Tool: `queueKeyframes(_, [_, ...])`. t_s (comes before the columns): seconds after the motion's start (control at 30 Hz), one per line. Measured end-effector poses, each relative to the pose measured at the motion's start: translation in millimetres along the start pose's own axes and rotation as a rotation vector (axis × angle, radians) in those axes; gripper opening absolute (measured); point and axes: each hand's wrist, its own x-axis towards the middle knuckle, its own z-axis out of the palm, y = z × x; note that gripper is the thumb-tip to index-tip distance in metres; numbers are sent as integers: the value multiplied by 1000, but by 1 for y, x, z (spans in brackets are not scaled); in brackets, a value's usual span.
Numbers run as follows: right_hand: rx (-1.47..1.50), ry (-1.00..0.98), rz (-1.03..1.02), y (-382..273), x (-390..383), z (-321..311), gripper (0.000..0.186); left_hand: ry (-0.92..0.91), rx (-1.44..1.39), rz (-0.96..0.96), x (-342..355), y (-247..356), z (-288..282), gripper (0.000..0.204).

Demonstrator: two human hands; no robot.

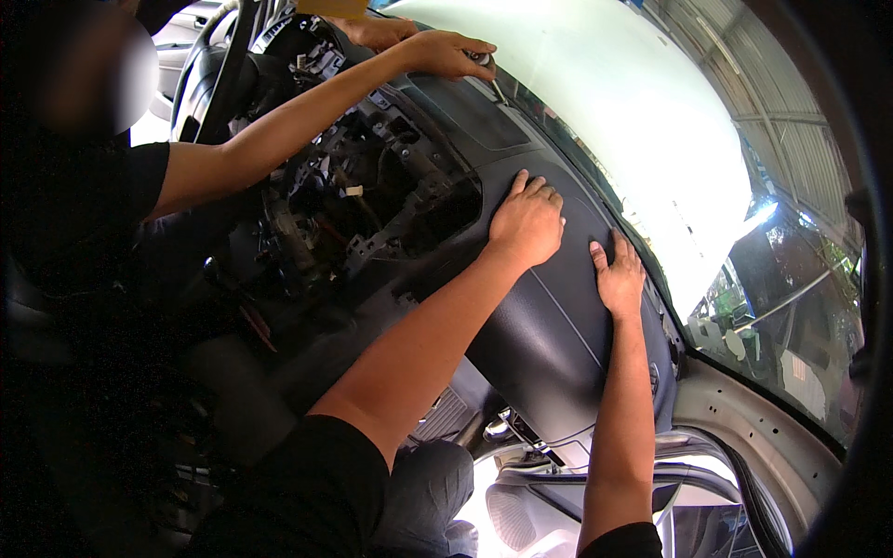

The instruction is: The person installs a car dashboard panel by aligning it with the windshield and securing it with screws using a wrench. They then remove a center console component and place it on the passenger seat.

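Both my hands rest on the top of a dark grey car dashboard [549,316]. My left hand [528,221] presses palm down on it, just right of the opened centre section, its fingers bent a little and holding nothing. Further right, close to the windshield's lower edge, my right hand [620,276] lies with thumb and fingers apart, also empty. A co-worker's hand [451,54] reaches across from the left, holding a slim tool [498,88] whose tip points down at the dashboard's windshield edge. What kind of tool it is I cannot make out.
Left of my hands gapes the dashboard's centre cavity [372,191], with brackets, wires and a white connector [353,192]. A steering wheel [200,74] stands beyond the co-worker's arm. The windshield [791,307] curves along the right, above the door opening and an open door [558,507].
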Motion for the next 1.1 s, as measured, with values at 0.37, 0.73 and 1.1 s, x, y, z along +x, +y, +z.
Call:
queueKeyframes(0.37, [20, 21, -1, -2, -3, -2, 70, -67, -48, -45, 0, 3, -11, 43])
queueKeyframes(0.73, [6, -1, 1, -5, -4, -4, 69, -55, 11, -10, -8, 1, -8, 36])
queueKeyframes(1.1, [-15, -79, -57, 4, -6, -2, 74, 25, -27, -1, -12, -2, -4, 34])
